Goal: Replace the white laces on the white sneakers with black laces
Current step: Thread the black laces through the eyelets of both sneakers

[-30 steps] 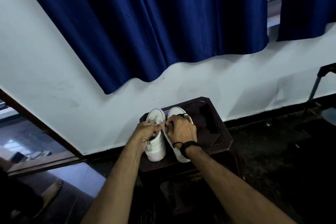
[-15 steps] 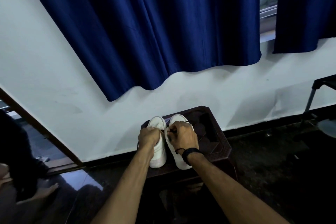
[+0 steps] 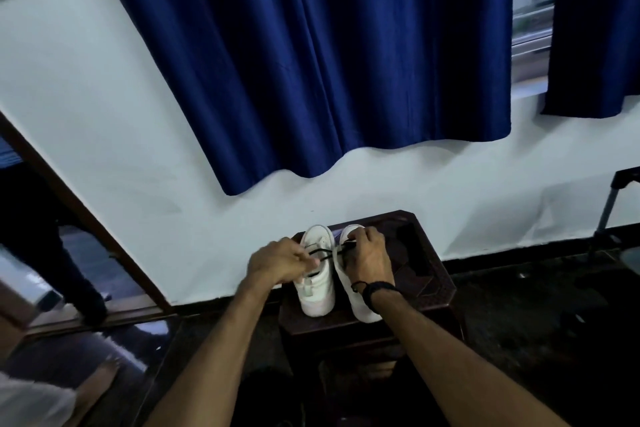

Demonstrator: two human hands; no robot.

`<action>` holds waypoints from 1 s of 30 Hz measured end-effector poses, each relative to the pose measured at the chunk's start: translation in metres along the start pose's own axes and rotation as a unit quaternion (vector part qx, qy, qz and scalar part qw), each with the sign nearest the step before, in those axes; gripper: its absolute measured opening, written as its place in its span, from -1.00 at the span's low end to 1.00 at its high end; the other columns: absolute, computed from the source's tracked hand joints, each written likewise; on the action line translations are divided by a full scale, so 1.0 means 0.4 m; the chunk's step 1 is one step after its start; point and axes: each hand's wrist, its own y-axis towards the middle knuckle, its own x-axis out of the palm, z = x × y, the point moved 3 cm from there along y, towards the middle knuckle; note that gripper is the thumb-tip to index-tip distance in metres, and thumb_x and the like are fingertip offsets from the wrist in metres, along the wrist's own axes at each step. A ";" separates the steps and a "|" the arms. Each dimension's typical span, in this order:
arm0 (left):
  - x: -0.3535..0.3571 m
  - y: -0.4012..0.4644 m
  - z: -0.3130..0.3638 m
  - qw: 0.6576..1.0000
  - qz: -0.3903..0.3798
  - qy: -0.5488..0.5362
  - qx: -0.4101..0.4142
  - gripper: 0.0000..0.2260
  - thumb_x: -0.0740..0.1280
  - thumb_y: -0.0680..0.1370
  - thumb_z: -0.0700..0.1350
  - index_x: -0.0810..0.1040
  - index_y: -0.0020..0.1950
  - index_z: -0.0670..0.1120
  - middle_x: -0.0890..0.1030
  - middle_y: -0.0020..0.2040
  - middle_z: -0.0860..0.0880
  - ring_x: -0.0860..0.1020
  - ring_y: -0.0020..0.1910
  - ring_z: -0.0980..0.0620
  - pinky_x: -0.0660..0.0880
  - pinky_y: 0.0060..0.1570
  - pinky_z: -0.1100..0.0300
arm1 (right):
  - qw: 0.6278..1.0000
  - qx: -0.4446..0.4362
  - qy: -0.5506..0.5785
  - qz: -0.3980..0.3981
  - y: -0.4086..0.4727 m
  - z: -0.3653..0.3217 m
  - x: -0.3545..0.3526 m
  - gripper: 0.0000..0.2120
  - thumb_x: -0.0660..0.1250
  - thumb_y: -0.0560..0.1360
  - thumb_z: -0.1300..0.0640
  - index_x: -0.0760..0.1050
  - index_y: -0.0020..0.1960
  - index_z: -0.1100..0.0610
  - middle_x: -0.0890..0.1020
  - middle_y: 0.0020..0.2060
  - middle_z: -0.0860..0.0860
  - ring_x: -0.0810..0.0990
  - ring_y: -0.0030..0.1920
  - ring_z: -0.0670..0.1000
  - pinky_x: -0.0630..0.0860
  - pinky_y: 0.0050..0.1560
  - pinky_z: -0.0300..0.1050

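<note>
Two white sneakers stand side by side on a dark wooden stool [image 3: 433, 274], toes toward the wall. A black lace [image 3: 323, 252] runs across the top of the left sneaker [image 3: 317, 291]. My left hand [image 3: 277, 262] pinches one end of that lace at the sneaker's left side. My right hand [image 3: 369, 258] pinches the other end and covers most of the right sneaker [image 3: 360, 305]. No white laces show.
A white wall and blue curtains [image 3: 329, 62] rise right behind the stool. A dark floor surrounds it. At the left a doorway [image 3: 69, 253] shows another person's dark-clad leg and a bare foot [image 3: 97, 381]. A metal stand leg [image 3: 606, 211] is at the far right.
My hands have drawn apart, the left one leftward, stretching the black lace between them over the left sneaker. The person in the doorway has shifted.
</note>
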 end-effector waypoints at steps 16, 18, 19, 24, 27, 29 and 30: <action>0.012 -0.013 -0.035 0.978 0.163 0.113 -0.071 -0.73 0.33 0.47 0.03 0.60 0.13 0.01 0.64 0.09 -0.01 0.52 0.18 -0.06 0.40 0.18 0.04 | 0.997 0.028 -0.063 -0.040 0.014 0.020 0.027 -0.64 0.37 0.37 0.22 0.48 0.15 0.28 0.49 0.10 0.23 0.42 0.15 0.26 0.42 0.09 0.06; 0.031 0.013 -0.014 0.992 0.122 0.020 -0.002 -0.72 0.32 0.50 -0.02 0.59 0.20 0.07 0.65 0.13 -0.02 0.53 0.19 -0.07 0.47 0.17 0.06 | 0.997 0.024 -0.065 -0.034 0.016 0.023 0.030 -0.62 0.41 0.37 0.16 0.49 0.14 0.28 0.50 0.10 0.23 0.43 0.15 0.26 0.43 0.11 0.06; 0.047 0.024 -0.004 0.997 0.082 -0.004 0.010 -0.72 0.33 0.50 0.00 0.59 0.20 0.07 0.64 0.14 -0.03 0.54 0.19 -0.08 0.49 0.16 0.06 | 0.997 0.022 -0.067 -0.032 0.016 0.024 0.031 -0.60 0.42 0.37 0.13 0.49 0.14 0.28 0.50 0.09 0.23 0.43 0.15 0.26 0.43 0.11 0.06; 0.069 0.033 0.001 0.999 0.046 0.005 -0.009 -0.74 0.37 0.44 0.09 0.64 0.02 -0.02 0.64 0.03 -0.09 0.58 0.06 -0.10 0.50 0.07 0.11 | 0.996 0.020 -0.087 -0.023 0.019 0.037 0.043 -0.61 0.44 0.31 0.12 0.52 0.07 0.28 0.54 0.01 0.24 0.48 0.05 0.27 0.45 0.05 0.05; 0.001 0.032 -0.017 0.987 -0.016 -0.153 -0.052 -0.84 0.46 0.40 0.00 0.63 -0.26 -0.08 0.53 -0.38 0.00 0.43 -0.38 0.06 0.33 -0.40 0.25 | 0.996 0.028 -0.079 -0.034 0.019 0.038 0.045 -0.61 0.43 0.31 0.11 0.52 0.07 0.27 0.53 0.02 0.23 0.47 0.06 0.27 0.44 0.05 0.03; -0.054 0.015 -0.019 0.958 -0.071 -0.265 -0.080 -0.86 0.46 0.44 -0.03 0.65 -0.22 -0.09 0.50 -0.42 0.01 0.26 -0.51 0.12 0.16 -0.47 0.27 | 0.998 0.025 -0.049 -0.035 0.021 0.030 0.038 -0.62 0.40 0.30 0.12 0.53 0.07 0.26 0.53 0.02 0.24 0.45 0.06 0.28 0.42 0.06 0.05; -0.082 -0.001 -0.011 0.934 -0.097 -0.335 -0.084 -0.84 0.45 0.47 -0.01 0.63 -0.20 -0.09 0.52 -0.40 0.01 0.24 -0.53 0.14 0.15 -0.47 0.29 | 0.999 0.015 -0.026 -0.034 0.021 0.028 0.034 -0.64 0.38 0.28 0.12 0.54 0.04 0.24 0.55 -0.01 0.23 0.47 0.03 0.29 0.43 0.05 0.05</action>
